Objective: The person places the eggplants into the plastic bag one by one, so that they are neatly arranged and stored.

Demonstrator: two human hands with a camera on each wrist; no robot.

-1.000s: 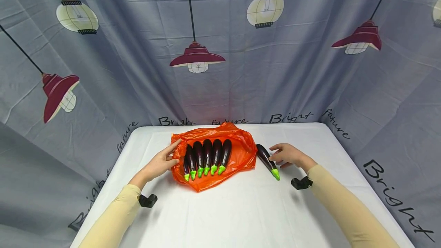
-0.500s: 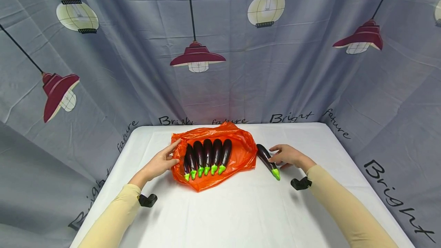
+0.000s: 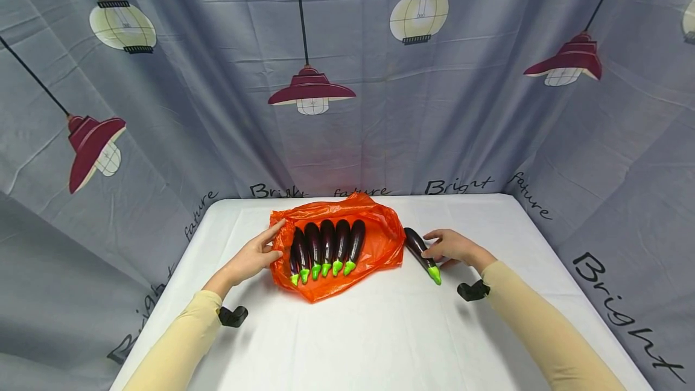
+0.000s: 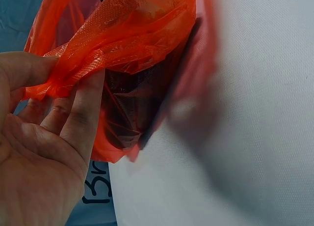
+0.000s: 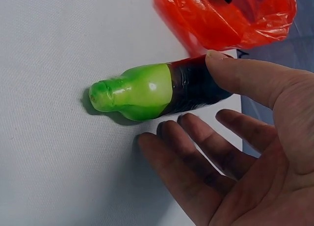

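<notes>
An orange-red plastic bag lies on the table, its mouth spread around a row of several dark eggplants with green stem ends. My left hand pinches the bag's left edge; in the left wrist view the thumb lies in front of the gathered film and the fingers go behind it. To the right of the bag, one loose eggplant lies slanted. Over its dark body reaches the thumb of my right hand, while the other fingers stay loosely extended along its near side, uncurled.
A white cloth covers the table. Behind it hangs a grey-blue curtain printed with lamps and lettering. Each wrist carries a small black camera mount.
My right hand has shifted slightly left, bringing its thumb further over the loose eggplant. The left hand, the bag and the eggplants look the same.
</notes>
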